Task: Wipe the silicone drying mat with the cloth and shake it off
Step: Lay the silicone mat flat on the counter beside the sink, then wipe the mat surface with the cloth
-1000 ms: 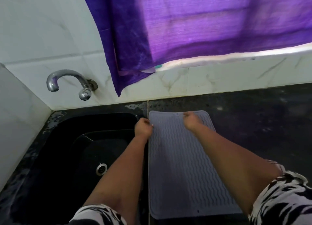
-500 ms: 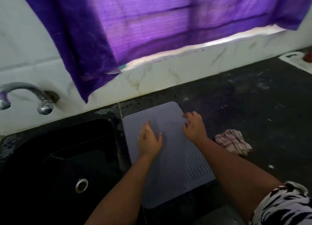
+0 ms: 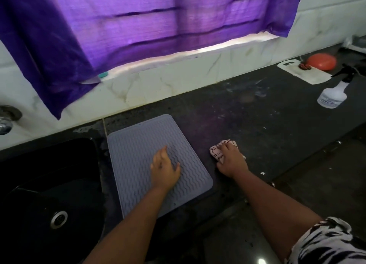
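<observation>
The grey silicone drying mat (image 3: 136,153) with a wavy ribbed surface lies flat on the dark counter, just right of the sink. My left hand (image 3: 164,170) rests palm down on the mat's right half, fingers spread, holding nothing. A crumpled pink checked cloth (image 3: 217,150) lies on the counter a little to the right of the mat. My right hand (image 3: 230,159) lies on top of the cloth with the fingers curled over it; the cloth's near part is hidden under the hand.
A black sink (image 3: 49,184) with a drain sits left of the mat, a chrome tap (image 3: 6,119) on the wall above it. A purple curtain (image 3: 138,26) hangs over the tiled wall. At far right stand a spray bottle (image 3: 334,93), a white board (image 3: 305,71) and a red lid (image 3: 321,61).
My right hand left the mat and moved right onto the cloth. My left hand slid toward the mat's right side. The view swung to the right, showing more counter.
</observation>
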Action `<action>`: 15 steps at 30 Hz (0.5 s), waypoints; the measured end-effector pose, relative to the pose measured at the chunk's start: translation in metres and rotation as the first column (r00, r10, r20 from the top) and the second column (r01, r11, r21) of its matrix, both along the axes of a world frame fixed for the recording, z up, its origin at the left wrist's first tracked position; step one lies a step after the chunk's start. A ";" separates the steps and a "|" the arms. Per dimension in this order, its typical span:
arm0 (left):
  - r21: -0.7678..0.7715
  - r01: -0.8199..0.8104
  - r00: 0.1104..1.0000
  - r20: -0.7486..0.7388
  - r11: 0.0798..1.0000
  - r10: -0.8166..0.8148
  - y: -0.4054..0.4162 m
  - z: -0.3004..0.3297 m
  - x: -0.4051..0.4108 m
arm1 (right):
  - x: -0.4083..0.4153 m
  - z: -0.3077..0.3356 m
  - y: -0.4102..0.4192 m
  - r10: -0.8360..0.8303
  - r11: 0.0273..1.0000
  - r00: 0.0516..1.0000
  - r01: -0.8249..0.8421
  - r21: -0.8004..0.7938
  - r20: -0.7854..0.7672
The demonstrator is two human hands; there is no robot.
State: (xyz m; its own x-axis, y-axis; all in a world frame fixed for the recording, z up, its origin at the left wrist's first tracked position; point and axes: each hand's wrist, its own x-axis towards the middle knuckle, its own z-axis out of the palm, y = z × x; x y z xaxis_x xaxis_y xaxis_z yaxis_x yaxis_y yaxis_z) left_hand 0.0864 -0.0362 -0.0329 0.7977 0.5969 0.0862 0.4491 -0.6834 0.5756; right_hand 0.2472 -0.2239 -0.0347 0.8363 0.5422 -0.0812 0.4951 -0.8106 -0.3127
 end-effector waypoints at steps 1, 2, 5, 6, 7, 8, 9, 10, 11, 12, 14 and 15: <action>0.002 -0.011 1.000 -0.002 1.000 0.011 -0.003 0.000 -0.002 | -0.001 -0.003 -0.003 0.038 0.999 0.999 -0.037 -0.032 0.037; 0.004 -0.021 1.000 0.001 1.000 0.021 -0.005 -0.001 -0.005 | -0.002 -0.006 -0.006 0.075 0.995 0.995 -0.070 -0.075 0.064; 0.004 -0.071 0.997 0.014 0.997 0.071 -0.011 0.000 -0.014 | 0.006 -0.003 -0.009 0.133 0.982 0.986 -0.118 -0.147 0.097; 0.005 -0.094 0.996 0.011 0.996 0.094 -0.011 0.002 -0.018 | 0.010 0.000 -0.006 0.139 0.981 0.984 -0.122 -0.154 0.108; 0.008 -0.117 0.993 0.005 0.993 0.117 -0.011 0.003 -0.022 | 0.013 0.004 -0.002 0.136 0.983 0.985 -0.120 -0.138 0.111; 0.011 -0.142 0.990 0.002 0.990 0.142 -0.010 0.004 -0.027 | 0.015 0.009 0.005 0.116 0.990 0.988 -0.107 -0.090 0.100; 0.010 -0.171 0.985 0.002 0.985 0.171 -0.008 0.006 -0.034 | 0.014 0.014 0.013 0.075 0.997 0.994 -0.076 0.002 0.077; 0.005 -0.204 0.979 0.006 0.979 0.204 -0.005 0.007 -0.041 | 0.011 0.020 0.022 0.031 0.993 0.999 -0.034 0.117 0.030; -0.001 -0.238 0.971 0.011 0.971 0.238 -0.001 0.009 -0.050 | 0.006 0.027 0.033 -0.012 0.973 0.999 0.023 0.231 -0.051; 0.001 -0.274 0.962 0.015 0.962 0.274 0.004 0.012 -0.058 | 0.000 0.033 0.046 -0.045 0.939 0.986 0.097 0.330 -0.161; 0.029 -0.340 0.940 0.003 0.940 0.341 0.015 0.017 -0.076 | -0.014 0.043 0.075 -0.059 0.851 0.894 0.277 0.445 -0.443; 0.048 -0.371 0.928 -0.012 0.927 0.372 0.021 0.020 -0.085 | -0.021 0.046 0.089 -0.035 0.792 0.783 0.401 0.460 -0.621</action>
State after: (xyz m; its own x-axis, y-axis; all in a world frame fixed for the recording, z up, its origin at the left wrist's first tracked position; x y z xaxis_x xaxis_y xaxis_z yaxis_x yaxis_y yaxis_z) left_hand 0.0017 -0.0151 -0.0128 0.5217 0.8465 0.1057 0.6868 -0.4903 0.5367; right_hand 0.2263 -0.1352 0.0114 0.8334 0.4497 -0.3213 -0.0860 -0.4689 -0.8791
